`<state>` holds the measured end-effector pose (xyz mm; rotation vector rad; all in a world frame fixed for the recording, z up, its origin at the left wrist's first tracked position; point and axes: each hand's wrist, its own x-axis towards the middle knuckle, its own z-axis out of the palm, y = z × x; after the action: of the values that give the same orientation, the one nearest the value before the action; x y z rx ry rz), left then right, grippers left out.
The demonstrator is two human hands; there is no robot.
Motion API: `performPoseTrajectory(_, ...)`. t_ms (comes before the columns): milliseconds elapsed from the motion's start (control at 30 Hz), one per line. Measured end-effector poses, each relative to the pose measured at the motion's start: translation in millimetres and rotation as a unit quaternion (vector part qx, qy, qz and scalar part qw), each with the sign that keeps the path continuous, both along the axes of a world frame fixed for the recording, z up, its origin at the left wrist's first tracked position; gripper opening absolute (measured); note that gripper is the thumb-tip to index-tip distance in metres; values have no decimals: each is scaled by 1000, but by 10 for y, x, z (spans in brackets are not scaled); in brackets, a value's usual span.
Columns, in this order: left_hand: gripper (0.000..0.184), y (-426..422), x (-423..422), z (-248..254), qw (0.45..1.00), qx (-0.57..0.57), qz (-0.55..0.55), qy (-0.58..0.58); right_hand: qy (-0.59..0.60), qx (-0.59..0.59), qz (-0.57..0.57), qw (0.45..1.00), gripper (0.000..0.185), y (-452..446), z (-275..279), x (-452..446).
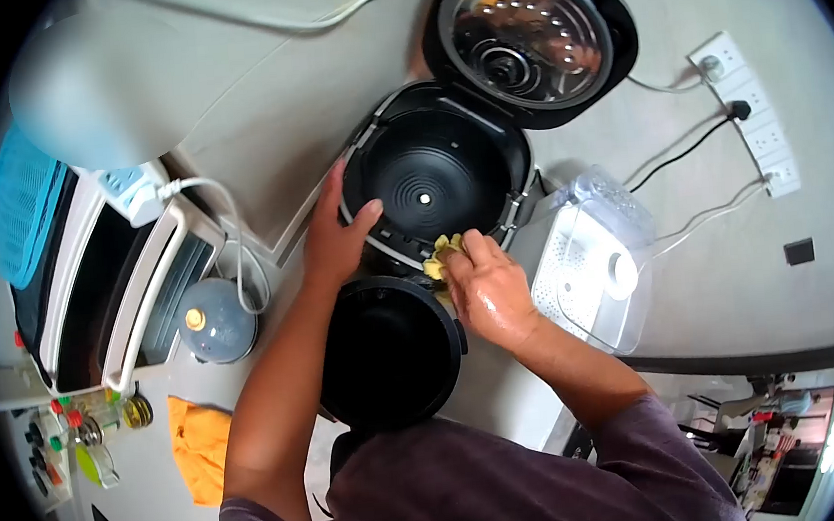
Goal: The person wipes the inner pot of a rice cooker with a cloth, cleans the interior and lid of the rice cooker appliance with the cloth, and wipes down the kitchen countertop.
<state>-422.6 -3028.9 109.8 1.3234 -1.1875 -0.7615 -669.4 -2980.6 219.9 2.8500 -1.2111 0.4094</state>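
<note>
A black rice cooker [409, 153] stands with its lid [527, 41] raised and no pot inside its cavity. My left hand [338, 232] rests on the cooker's left rim, thumb and fingers apart. My right hand [487, 284] is closed on a crumpled yellow cloth [443, 256], which touches the cooker's front rim at the right. Between my forearms, nearer my body, sits a black inner pot [390, 356]; its inside looks dark.
A clear-lidded white appliance [583, 257] is close on the right. At left are a toaster oven [110, 275], a rounded grey object [216, 320], an orange cloth [201, 446] and bottles [82, 424]. A power strip [751, 117] with cords lies at upper right.
</note>
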Motion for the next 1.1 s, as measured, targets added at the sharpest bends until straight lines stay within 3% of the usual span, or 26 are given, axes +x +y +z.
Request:
performPoseTrajectory(67,86,31,1,43,1000,10,-1,-7,-30,6,24,999,33,-5,3,-78)
performPoseTrajectory(167,87,48,11,100,999,-13,-26,17,68,37,-3,997,33,-141,128,-448)
performPoseTrajectory(333,87,8,-9,-27,1000,-14,-15,15,102,2,15,995,27,-515,218,-632)
performPoseTrajectory(367,86,5,-2,-64,1000,-19,-10,20,113,-78,-9,991,27,-737,-18,-859)
performPoseTrajectory(433,87,-4,-25,-145,1000,-16,-13,22,100,-33,-118,987,22,-1055,130,-995)
performPoseTrajectory(467,87,-24,0,-167,1000,-16,-9,19,31,-38,-127,991,20,-1148,179,-979)
performPoseTrajectory(500,88,-2,-12,-119,1000,-23,-2,7,-40,-37,-135,989,17,-1203,235,-879)
performPoseTrajectory(633,88,28,-23,-27,1000,-19,-4,15,-133,-159,31,978,22,-1600,480,-155)
performPoseTrajectory(733,89,16,-36,-97,998,-27,-13,64,-205,-214,52,954,24,-2027,429,444)
performPoseTrajectory(767,90,27,-32,-80,998,-16,-10,55,-209,-219,58,951,25,-2180,346,590)
performPoseTrajectory(833,91,59,-23,-6,999,5,-8,38,-20,-174,-38,984,28,-2651,-285,698)
performPoseTrajectory(900,91,85,-18,73,999,27,-9,25,-53,-144,-112,982,27,-2456,-501,938)
performPoseTrajectory(933,91,94,-22,117,999,33,-5,17,-101,-103,-95,985,25,-2413,-486,989)
performPoseTrajectory(967,90,114,-25,140,999,43,0,10,-58,-126,-40,990,27,-2379,-511,1004)
performPoseTrajectory(1100,90,93,-47,47,1000,19,0,22,-99,-187,121,970,25,-2395,-415,784)
